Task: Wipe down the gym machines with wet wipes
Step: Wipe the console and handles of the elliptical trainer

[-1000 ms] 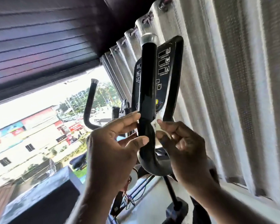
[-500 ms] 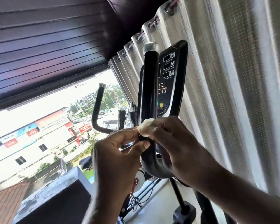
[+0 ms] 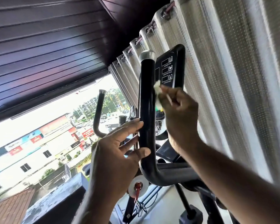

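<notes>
Wipe (image 3: 158, 92): white, bunched, centre frame, pressed on the right side of the bar (image 3: 146, 102), just below the console (image 3: 170, 68) readouts.
Right hand (image 3: 179, 113): pinches the wipe at its fingertips, right of the bar.
Left hand (image 3: 116, 156): lower centre, fingers nearly straight, fingertips and thumb touching the bar above its bend; not wrapped round it.
Bar: black, upright, grey cap on top, bends right at the bottom.
Behind: curtain (image 3: 233, 78) on the right, second bar (image 3: 98, 113) at left.
</notes>
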